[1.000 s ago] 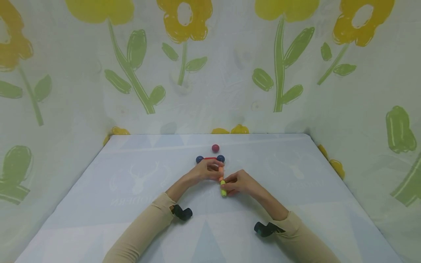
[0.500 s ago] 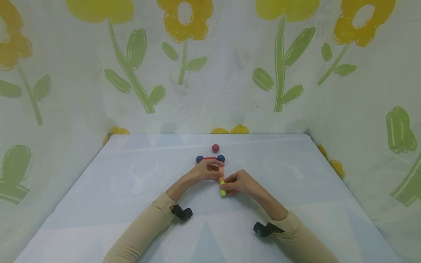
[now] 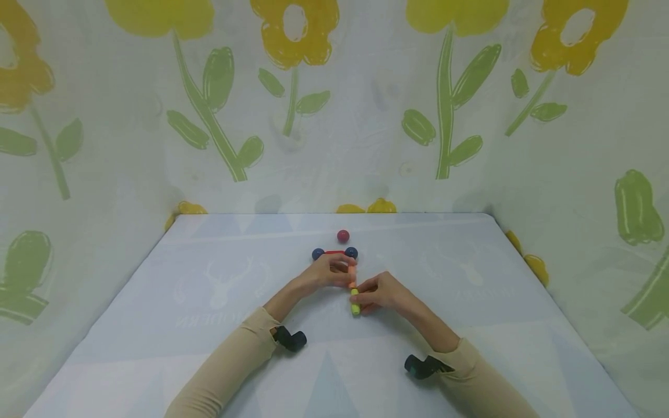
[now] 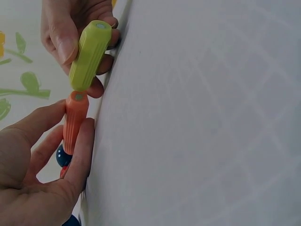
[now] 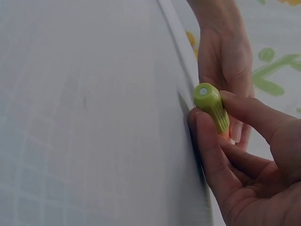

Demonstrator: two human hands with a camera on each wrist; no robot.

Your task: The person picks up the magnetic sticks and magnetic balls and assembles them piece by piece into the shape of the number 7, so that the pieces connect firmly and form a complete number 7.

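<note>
We see the yellow-green rod (image 4: 89, 59) near the middle of the table (image 3: 418, 342), at the near end of the orange rod (image 4: 76, 123); the right hand (image 3: 385, 291) pinches the first between thumb and fingers, and the left hand (image 3: 321, 271) holds the second in a narrow pinch; the two ends meet or almost meet, but we cannot tell if they touch. The far end of the orange rod seems to lie against the right one of two blue balls (image 3: 352, 252), with a red rod (image 3: 334, 251) between them; farther sits a red ball (image 3: 342, 236), apart from these. In our judgement, the step in hand is joining the two held rods end to end; the next move calls for bringing both ends into one line, with the left hand steady. On the rods we find no label, only a small silvery disc (image 5: 203, 91) in the yellow-green end; the table cover carries faint letters (image 3: 201, 320), perhaps "MODERN"; we cannot read them surely.
</note>
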